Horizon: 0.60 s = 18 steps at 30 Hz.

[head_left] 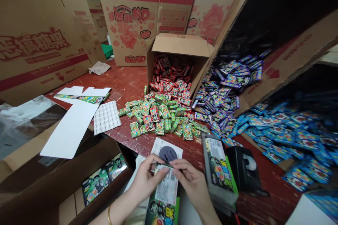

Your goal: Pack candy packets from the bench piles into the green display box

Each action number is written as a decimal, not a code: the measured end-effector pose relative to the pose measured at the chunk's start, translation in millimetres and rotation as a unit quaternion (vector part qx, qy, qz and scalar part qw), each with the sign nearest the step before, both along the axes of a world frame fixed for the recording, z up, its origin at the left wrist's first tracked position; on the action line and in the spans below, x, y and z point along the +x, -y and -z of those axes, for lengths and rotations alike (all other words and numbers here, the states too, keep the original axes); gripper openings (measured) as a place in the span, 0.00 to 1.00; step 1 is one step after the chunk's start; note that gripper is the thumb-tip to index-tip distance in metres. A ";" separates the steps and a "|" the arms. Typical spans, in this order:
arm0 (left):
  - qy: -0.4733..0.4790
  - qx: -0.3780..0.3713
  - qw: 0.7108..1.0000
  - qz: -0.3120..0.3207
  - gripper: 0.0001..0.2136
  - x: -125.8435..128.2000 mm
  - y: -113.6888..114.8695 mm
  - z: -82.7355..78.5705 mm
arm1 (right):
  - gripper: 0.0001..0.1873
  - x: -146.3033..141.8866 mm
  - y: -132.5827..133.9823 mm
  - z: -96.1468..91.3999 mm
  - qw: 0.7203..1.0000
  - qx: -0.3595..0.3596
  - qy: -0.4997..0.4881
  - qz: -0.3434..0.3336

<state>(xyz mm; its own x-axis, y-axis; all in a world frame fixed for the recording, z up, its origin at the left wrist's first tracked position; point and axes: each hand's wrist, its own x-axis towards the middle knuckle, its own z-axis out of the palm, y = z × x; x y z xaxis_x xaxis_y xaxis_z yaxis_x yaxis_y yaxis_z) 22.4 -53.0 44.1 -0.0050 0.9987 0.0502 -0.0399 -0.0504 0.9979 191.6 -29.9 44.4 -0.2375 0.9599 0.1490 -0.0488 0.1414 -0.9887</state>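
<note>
My left hand (146,179) and my right hand (190,180) meet low in the middle, both pinching the top edge of a green printed display box (164,197) with a white label on its face. The fingers of both hands are closed on that edge. Just beyond it lies a white sheet (176,149) with a dark round disc (168,154) on it. To the right stands a stack of flat green packs (220,170) and a black tape dispenser (245,170).
Small green candy boxes (161,119) are heaped on the red table (126,84). Open cartons spill red (171,74), purple (224,88) and blue boxes (285,133). A sticker sheet (106,117) and white flat card (71,126) lie left. A carton (102,179) holds packed boxes.
</note>
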 end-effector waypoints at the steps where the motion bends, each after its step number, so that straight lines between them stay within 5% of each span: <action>1: 0.008 -0.004 1.000 -0.002 0.08 -0.2 -1.9 3.6 | 0.07 -1.6 -2.9 1.7 1.000 -0.001 0.006 -0.003; 12: 0.074 -0.064 0.994 -0.055 0.14 -15.2 -22.7 52.0 | 0.08 -41.7 -117.3 44.3 0.965 0.030 0.242 0.098; 18: 0.091 -0.060 0.992 -0.057 0.14 -21.7 -35.2 62.7 | 0.07 -49.8 -125.8 66.0 0.953 0.034 0.290 0.080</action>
